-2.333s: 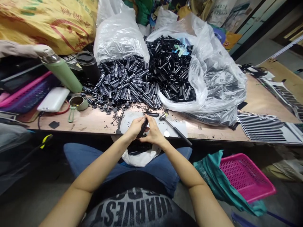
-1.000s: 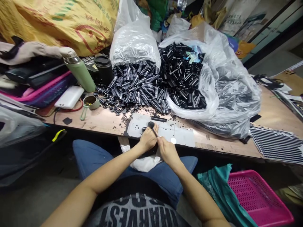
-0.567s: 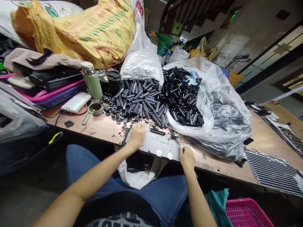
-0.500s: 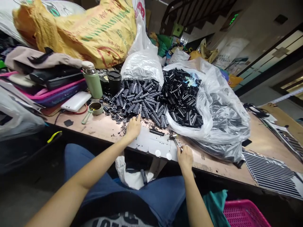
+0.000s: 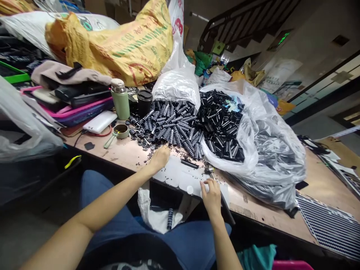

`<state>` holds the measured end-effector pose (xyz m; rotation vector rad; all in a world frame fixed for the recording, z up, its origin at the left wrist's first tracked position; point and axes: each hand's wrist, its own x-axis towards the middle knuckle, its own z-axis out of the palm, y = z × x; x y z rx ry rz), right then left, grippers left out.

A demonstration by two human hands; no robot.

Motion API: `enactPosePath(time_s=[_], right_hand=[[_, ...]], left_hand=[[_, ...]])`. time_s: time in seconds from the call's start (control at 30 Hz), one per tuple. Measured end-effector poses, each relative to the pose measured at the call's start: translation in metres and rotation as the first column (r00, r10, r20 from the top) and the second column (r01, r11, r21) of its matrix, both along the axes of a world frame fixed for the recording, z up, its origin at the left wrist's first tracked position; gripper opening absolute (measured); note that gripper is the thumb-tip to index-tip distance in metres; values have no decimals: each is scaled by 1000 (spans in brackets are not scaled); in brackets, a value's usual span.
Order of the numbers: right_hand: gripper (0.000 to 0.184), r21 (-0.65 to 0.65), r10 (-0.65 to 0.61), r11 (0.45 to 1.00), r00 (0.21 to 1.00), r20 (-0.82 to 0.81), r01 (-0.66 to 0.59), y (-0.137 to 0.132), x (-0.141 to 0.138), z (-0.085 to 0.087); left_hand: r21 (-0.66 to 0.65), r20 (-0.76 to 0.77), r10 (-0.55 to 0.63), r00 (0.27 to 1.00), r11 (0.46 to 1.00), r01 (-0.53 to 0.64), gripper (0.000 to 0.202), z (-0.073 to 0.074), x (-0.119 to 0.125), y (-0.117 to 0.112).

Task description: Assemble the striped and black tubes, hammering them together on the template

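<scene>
My left hand point(image 5: 159, 159) rests low over the tabletop with its fingers drawn together among small black round bits point(image 5: 146, 159); whatever is between the fingertips is hidden. Just behind it lies a heap of black-and-white patterned tubes point(image 5: 171, 123). My right hand point(image 5: 211, 195) hovers at the table's front edge, fingers apart and holding nothing. Beside it a hammer point(image 5: 226, 208) lies with its metal head on the table and its dark handle sticking out past the edge. A plain black tube point(image 5: 189, 164) lies on the white sheet point(image 5: 174, 172) between my hands.
To the right, an open clear plastic bag point(image 5: 250, 150) holds many black pieces. A green flask point(image 5: 120, 99), a black lidded cup point(image 5: 144, 101) and a small green pan point(image 5: 121, 131) stand at left. One patterned tube point(image 5: 170, 218) lies in a white bag below the table.
My right hand has let go of the hammer and moved slightly left and down from it. My left hand's extended finger has drawn back from the tube heap, and its fingers have closed.
</scene>
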<state>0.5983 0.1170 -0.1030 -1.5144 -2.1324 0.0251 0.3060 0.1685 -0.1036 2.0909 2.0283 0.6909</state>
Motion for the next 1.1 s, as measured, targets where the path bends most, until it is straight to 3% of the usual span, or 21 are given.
enactPosePath(time_s=[0.17, 0.37, 0.43, 0.5, 0.53, 0.6, 0.67, 0.73, 0.8, 0.87, 0.97, 1.1], right_hand=[[18, -102, 126, 986, 990, -69, -132, -11, -40, -5], [12, -159, 157, 972, 983, -96, -171, -16, -57, -11], [12, -163, 162, 971, 981, -106, -178, -16, -55, -14], [12, -163, 167, 969, 978, -128, -187, -17, -52, -16], [11, -160, 171, 968, 974, -147, -194, -17, -51, -16], [11, -150, 180, 966, 962, -204, -212, -18, -52, -15], [12, -143, 195, 960, 939, -285, -242, -18, -57, -10], [15, -147, 222, 944, 899, -379, -295, -18, -67, -3], [31, -161, 266, 915, 852, -452, -371, -16, -80, 4], [47, -180, 319, 874, 813, -487, -451, -13, -95, 8], [51, -201, 352, 838, 783, -513, -508, -7, -114, 4], [59, -246, 295, 839, 786, -543, -485, -2, -124, -9]], left_hand=[[-24, 5, -52, 999, 998, 53, 27, -16, 2, -21], [18, 56, 48, 997, 999, -49, 22, -18, 4, -12], [21, 147, 106, 983, 994, -110, 24, -16, 4, -5], [-15, 334, 165, 928, 985, -169, 25, -14, 3, 1], [-53, 457, 189, 869, 981, -186, 25, -11, 3, 2], [-167, 706, 223, 672, 975, -148, 27, -4, 2, -4], [-286, 875, 254, 413, 958, 18, 29, 6, 1, -19], [-356, 929, 315, 195, 905, 233, 31, 18, 1, -38], [-378, 922, 382, 67, 848, 372, 31, 25, 2, -55], [-391, 904, 429, 1, 824, 409, 32, 27, 4, -65], [-412, 896, 443, -16, 846, 337, 36, 18, 8, -64], [-350, 929, 334, 161, 933, 87, 37, -2, 13, -52]])
